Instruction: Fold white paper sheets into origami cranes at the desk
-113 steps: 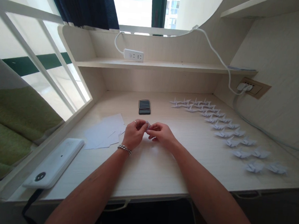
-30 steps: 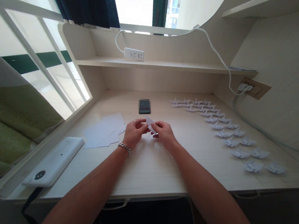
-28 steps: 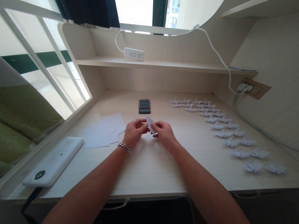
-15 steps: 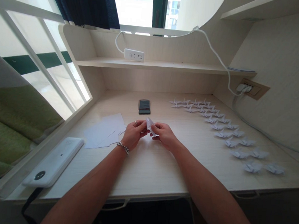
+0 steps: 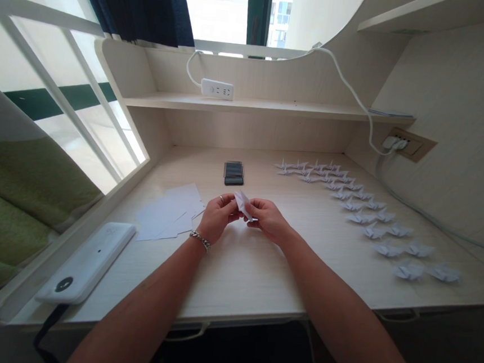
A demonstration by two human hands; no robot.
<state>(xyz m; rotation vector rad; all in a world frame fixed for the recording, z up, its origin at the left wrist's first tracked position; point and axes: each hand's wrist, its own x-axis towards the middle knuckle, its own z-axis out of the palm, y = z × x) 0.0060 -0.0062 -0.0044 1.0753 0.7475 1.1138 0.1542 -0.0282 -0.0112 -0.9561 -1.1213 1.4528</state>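
Between my hands is a small piece of folded white paper [image 5: 242, 202], held above the middle of the desk. My left hand [image 5: 219, 216], with a ring and a chain bracelet at the wrist, pinches its left side. On the right side, my right hand [image 5: 266, 217] grips it between thumb and fingers. Fingers cover the paper's lower part. Several sheets of white paper [image 5: 165, 214] lie loosely overlapped on the desk left of my left hand. Folded paper cranes [image 5: 361, 217] stand in two slanting rows to the right.
A dark phone-like device [image 5: 234, 173] lies beyond my hands. At the left edge of the desk [image 5: 250, 284] rests a white flat box [image 5: 91, 261] with a dark strap. A power strip [image 5: 217, 89] sits on the shelf, and a white cable [image 5: 351, 92] runs to the wall socket [image 5: 412, 144].
The fingers of my left hand have shifted slightly on the folded paper, showing a bit more of its upper left part. My right hand stays almost still.
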